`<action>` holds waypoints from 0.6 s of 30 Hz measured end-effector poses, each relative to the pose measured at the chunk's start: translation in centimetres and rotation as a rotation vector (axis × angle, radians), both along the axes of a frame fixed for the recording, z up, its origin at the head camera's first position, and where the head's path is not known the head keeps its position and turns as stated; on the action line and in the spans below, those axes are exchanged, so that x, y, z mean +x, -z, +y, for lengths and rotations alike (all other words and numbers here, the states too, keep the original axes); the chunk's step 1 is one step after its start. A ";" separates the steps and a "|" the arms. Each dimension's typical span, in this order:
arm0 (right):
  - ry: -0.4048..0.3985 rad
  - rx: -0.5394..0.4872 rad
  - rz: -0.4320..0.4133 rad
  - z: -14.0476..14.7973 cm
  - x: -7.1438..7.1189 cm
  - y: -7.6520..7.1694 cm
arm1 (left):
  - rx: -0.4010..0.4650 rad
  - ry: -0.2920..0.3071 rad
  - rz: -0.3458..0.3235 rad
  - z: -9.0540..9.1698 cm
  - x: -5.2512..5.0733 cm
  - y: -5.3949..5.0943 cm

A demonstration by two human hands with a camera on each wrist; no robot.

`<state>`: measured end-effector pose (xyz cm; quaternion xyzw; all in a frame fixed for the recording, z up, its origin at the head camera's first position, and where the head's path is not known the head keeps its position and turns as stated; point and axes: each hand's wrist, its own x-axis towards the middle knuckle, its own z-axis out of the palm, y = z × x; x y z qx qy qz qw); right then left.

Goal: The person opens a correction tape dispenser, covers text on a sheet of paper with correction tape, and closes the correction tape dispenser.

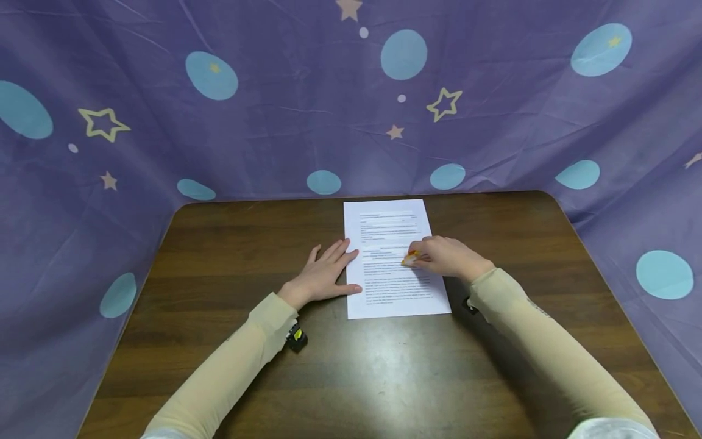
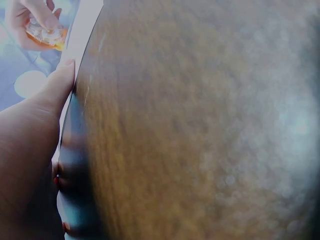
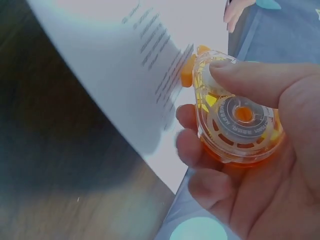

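Observation:
A printed sheet of paper lies on the wooden table, its text in several blocks. My left hand rests with spread, straight fingers on the sheet's left edge, the thumb lower down on the margin. In my right hand is a correction tape dispenser, clear plastic with an orange base and a round reel. Thumb and curled fingers grip it in the right wrist view. Its orange tip points to the printed lines; whether it touches the paper I cannot tell. The dispenser also shows in the left wrist view.
The brown wooden table extends around the sheet on all sides. Behind it and at both sides hangs a purple cloth with blue ovals and stars. A small black device sits at the left wrist.

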<state>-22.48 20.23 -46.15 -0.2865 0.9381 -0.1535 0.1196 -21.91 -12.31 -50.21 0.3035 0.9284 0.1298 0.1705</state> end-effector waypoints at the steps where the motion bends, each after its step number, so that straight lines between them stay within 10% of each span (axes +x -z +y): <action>1: -0.007 -0.006 0.000 -0.2 0.0 0.0 | 0.000 0.000 0.000 0.0 0.0 0.0; 18: -0.083 -0.024 0.060 -2.7 -0.3 0.6 | -0.004 -0.003 0.001 -0.1 -0.2 0.3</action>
